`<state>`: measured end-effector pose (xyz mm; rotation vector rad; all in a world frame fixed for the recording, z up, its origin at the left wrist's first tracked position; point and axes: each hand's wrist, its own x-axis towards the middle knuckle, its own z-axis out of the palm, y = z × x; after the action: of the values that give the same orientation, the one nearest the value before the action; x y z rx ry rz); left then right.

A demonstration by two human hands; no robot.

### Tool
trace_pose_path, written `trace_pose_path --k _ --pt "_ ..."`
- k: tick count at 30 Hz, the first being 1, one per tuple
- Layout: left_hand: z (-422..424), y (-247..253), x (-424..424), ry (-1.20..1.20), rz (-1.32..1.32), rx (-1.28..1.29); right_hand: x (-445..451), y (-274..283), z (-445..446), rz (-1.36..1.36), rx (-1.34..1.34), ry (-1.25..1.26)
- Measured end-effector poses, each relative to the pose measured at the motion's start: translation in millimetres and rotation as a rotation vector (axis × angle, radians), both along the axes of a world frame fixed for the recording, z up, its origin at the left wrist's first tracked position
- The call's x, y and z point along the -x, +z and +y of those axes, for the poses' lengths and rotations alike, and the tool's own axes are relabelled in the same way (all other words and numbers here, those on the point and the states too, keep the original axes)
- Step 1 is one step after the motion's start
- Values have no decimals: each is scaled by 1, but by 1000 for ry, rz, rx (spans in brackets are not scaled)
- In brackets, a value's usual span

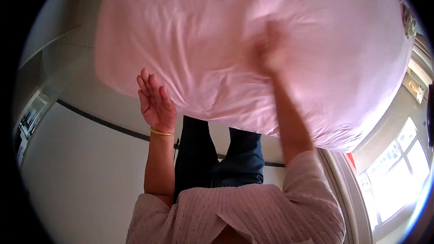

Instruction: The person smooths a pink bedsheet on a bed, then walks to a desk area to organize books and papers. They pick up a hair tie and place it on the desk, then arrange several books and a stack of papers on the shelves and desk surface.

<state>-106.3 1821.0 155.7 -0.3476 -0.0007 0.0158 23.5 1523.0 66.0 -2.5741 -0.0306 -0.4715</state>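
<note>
A mattress under a pink fitted sheet (210,40) takes up the upper part of the head view. Creases run across its left half and along the near side, and the fabric is gathered at the near right edge. My left hand (156,103), with a gold bangle (161,132) at the wrist, is raised beside the sheet's near left edge. Its palm is turned up and it holds nothing. Above or on the middle of the sheet, my right hand (266,52) is blurred by motion. Whether its fingers grip any fabric cannot be made out.
Pale floor (88,162) with a dark strip (101,120) crossing it lies around my legs (220,162). At the right are a bright window (396,173) and a pale frame or trim (342,183). A patterned textile (409,23) shows at the mattress's far right edge.
</note>
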Motion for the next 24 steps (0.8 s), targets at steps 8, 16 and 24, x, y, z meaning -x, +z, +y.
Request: trace_pose_path --k 8,16,24 --pt "-10 4 12 -74 193 -47 220 88 113 1038 -615 1332" --pt "-56 -22 17 -367 324 -101 -43 73 -140 -380 68 -220" --pt "-100 -31 26 -490 330 -183 345 97 60 1251 -604 1284"
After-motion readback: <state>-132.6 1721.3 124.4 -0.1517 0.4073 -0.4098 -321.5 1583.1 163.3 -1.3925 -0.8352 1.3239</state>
